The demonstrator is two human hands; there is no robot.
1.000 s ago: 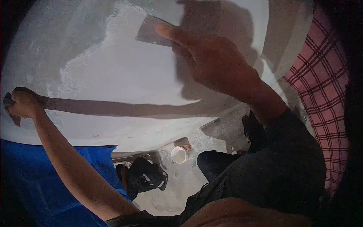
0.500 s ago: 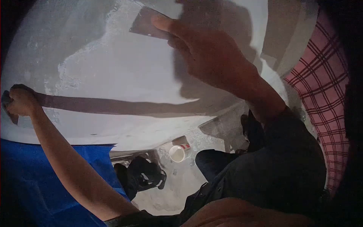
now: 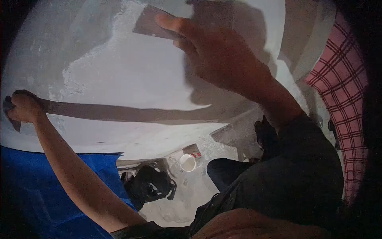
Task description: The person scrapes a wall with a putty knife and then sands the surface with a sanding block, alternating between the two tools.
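My right hand (image 3: 215, 55) grips a flat rectangular putty scraper (image 3: 151, 24), its thumb stretched along the blade. The scraper lies close against the wall (image 3: 131, 71), where smooth white putty meets a rough grey patch. Far to the left, my left hand (image 3: 27, 106) is closed around a dark tool with a pointed, blade-like tip (image 3: 15, 125). That hand is right by the wall, and the rest of its tool is mostly hidden by the fingers.
A white bucket (image 3: 190, 162) stands on the floor. Blue sheeting (image 3: 47, 187) hangs at the lower left, near a dark object (image 3: 153, 185) on the floor. Red checked cloth (image 3: 342, 79) hangs at the right.
The scraper and my right hand have shifted very slightly left in view. My left hand keeps its hold and barely moves.
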